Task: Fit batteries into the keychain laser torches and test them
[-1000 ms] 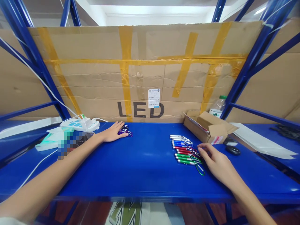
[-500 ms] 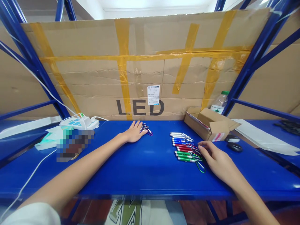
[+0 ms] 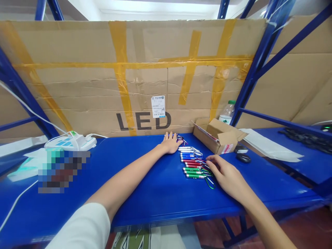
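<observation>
A row of slim pen-shaped flashlights (image 3: 192, 163) with looped straps lies on the blue table (image 3: 145, 193), silver at the back, then blue, red and green. My left hand (image 3: 169, 143) is open, palm down with fingers spread, over a small pile of similar flashlights (image 3: 183, 140) behind the row. It hides most of that pile, and purple and silver parts show past its thumb. At the strap ends of the row rests my right hand (image 3: 225, 173). Its fingers are loosely bent and touch or nearly touch the straps, with nothing visibly gripped.
An open cardboard box (image 3: 216, 135) stands at the back right, before a plastic bottle (image 3: 227, 112). Beside it are a black mouse (image 3: 243, 158) and white sheets (image 3: 269, 145). A white power strip (image 3: 72, 141) with cables lies left. A tall cardboard panel (image 3: 90, 93) closes the back.
My left hand has slid right with the pile under it, now close behind the row. My right hand keeps its place by the straps. The view has turned slightly right.
</observation>
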A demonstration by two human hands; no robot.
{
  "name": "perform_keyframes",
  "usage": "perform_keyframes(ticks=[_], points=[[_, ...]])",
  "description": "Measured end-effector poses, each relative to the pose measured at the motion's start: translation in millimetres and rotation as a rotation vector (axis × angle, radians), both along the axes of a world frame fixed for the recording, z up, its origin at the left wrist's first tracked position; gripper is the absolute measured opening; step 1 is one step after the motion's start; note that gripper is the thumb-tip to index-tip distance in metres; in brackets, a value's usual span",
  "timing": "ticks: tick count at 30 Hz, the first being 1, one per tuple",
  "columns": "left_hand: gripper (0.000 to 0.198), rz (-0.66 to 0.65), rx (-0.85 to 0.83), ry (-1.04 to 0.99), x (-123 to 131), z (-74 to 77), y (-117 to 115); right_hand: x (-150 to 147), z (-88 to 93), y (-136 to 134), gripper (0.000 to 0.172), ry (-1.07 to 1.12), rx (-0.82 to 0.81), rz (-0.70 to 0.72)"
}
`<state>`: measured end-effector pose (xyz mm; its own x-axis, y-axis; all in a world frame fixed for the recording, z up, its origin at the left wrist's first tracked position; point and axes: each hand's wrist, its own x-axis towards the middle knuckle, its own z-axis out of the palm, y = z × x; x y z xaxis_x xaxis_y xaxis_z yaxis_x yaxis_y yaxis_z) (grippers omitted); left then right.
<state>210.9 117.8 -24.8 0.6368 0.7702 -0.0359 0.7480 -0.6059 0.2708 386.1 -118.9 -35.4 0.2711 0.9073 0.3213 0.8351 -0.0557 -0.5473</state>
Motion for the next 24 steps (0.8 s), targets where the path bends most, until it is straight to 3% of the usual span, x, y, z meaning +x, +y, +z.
perform_keyframes(ticks=[4, 9, 14, 19, 24], points=[[0.093, -0.025, 0.006, -0.018, 11.0, -0.4, -4.7, -2.3, 0.2, -1.2, 0.041, -0.018, 0.011, 0.025], [0.096, -0.07, 0.001, -0.053, 12.9, 2.9, -8.9, -13.3, 2.7, -3.3, 0.063, -0.235, 0.047, 0.127], [0.101, -0.137, 0.011, -0.063, -15.8, 11.6, -5.0, -15.8, 9.2, 1.7, 0.086, -0.335, -0.113, 0.275], [0.109, -0.158, 0.006, -0.035, -46.9, 15.2, 3.0, -18.9, 24.7, 23.6, 0.115, -0.403, -0.256, 0.346], [0.104, -0.155, -0.001, -0.055, -61.3, 15.4, 3.3, -18.2, 23.7, 52.9, 0.126, -0.452, -0.323, 0.409]])
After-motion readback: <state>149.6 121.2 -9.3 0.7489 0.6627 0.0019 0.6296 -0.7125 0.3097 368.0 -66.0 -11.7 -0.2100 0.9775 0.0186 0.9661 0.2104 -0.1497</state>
